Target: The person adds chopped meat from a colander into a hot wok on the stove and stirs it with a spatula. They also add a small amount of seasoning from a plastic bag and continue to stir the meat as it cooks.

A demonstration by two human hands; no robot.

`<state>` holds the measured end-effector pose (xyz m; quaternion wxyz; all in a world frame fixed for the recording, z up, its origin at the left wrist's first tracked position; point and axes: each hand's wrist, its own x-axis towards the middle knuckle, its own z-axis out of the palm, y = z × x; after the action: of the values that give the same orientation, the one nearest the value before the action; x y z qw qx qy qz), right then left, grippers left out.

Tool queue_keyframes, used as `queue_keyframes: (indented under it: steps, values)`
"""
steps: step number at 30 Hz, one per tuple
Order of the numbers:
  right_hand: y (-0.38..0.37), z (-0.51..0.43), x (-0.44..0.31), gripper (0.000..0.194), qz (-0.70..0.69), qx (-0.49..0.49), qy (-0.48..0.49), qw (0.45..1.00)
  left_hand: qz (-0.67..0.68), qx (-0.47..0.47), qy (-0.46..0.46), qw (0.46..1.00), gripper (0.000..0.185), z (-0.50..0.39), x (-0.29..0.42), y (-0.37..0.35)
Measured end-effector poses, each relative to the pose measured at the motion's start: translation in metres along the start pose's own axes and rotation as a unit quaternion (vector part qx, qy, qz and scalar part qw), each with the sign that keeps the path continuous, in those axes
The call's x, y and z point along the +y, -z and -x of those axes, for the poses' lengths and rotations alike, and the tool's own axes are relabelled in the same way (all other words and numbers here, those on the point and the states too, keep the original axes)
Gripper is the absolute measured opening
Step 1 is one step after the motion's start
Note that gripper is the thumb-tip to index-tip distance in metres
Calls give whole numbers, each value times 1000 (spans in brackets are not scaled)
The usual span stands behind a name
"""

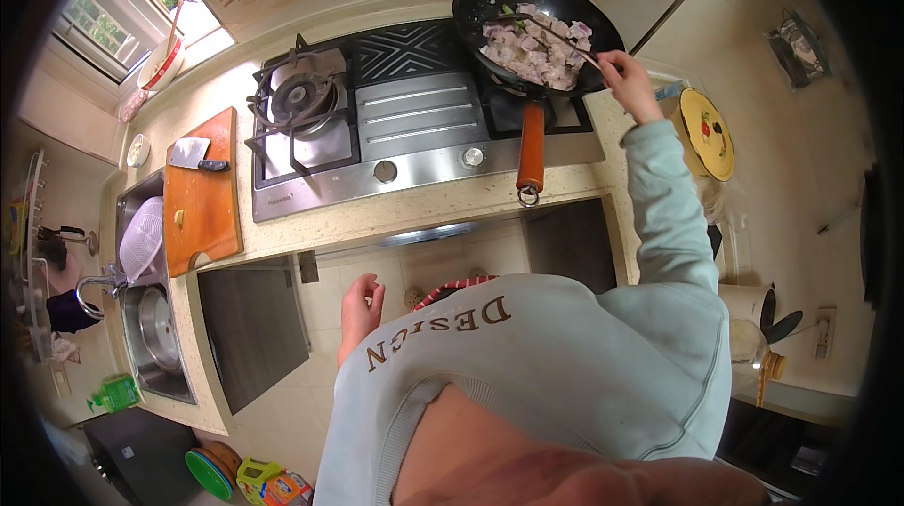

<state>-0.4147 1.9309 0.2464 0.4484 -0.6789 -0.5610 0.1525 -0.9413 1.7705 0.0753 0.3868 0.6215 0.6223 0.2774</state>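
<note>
My right hand [625,82] grips the thin handle of a cooking spatula [561,38], whose head rests among pieces of pale, pinkish meat [537,54]. Bits of green show near the spatula's head. The meat lies in a black wok [606,29] on the right burner of the gas hob [424,110]. Toward me points the wok's orange-brown handle [531,146], with a metal ring at its end. My left hand [362,312] hangs beside my body in front of the counter, fingers loosely bent and nothing seen in it.
Left of the hob, a cleaver [201,155] lies on a wooden cutting board [205,209] that overlaps the sink [180,382]. The sink holds a lilac colander [143,238] and a metal basin [157,326]. A yellow lidded pot [706,132] stands right of the wok.
</note>
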Motion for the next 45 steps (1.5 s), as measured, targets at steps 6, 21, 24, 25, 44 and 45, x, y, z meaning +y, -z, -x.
queue_keyframes:
  steps: [6, 21, 24, 25, 44, 45]
  values:
    - [45, 52, -4, 20, 85, -35, -41, 995, -13, -6, -4, 1000, 22, -6, 3, 4]
    - [-29, -5, 29, 19, 138, 45, 55, 988, -47, -57, -56, 996, 23, -16, 21, -16]
    - [-27, 1, 33, 20, 98, 29, 55, 993, -49, -55, -57, 996, 23, -14, 20, -16]
    - [-17, 6, 32, 20, 82, 16, 26, 996, -47, -59, -54, 996, 23, -14, 19, -15]
    - [12, 7, -10, 21, 169, 14, 63, 984, -82, -69, -78, 991, 24, -30, 30, -14]
    - [27, 9, -6, 21, 155, 11, 17, 988, -86, -70, -79, 991, 24, -30, 31, -14]
